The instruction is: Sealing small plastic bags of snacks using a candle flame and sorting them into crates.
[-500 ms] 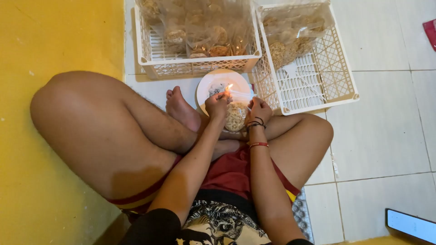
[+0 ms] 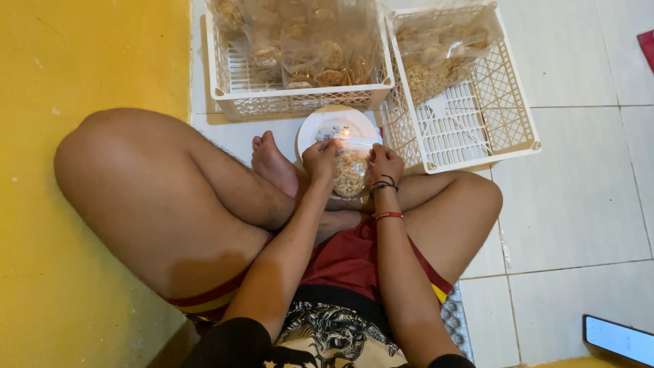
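Fig.: bag-sealing at a flame, seen from above, me cross-legged on the tiled floor (image 2: 572, 177). My left hand (image 2: 320, 160) pinches the top edge of a small clear plastic bag of crackers (image 2: 351, 174), fingers closed on the film; my right hand (image 2: 385, 163) grips the same bag from its 3 o'clock side, also closed on it; bag sits between both hands, just above my crossed ankles. Bag mouth is held to a small flame (image 2: 343, 133) at 12 o'clock of the bag; flame stands on a white plate (image 2: 320, 123) w/ grey residue; plate lies on the floor betw. my foot and the crates.

Progress, as judged: seal on this bag in hand, not finished, since the edge is at the flame; can't tell how much of the mouth is closed. White crate (image 2: 225, 88) at 11 o'clock holds many packed bags, approx. full; second white crate (image 2: 504, 129) at 1 o'clock, tilted, holds only a few bags at its far end, most of it bare grid; so much done, room left. No unsealed stock in view, so remaining count unknown. Phone (image 2: 616, 337) lies at 4 o'clock, well apart.
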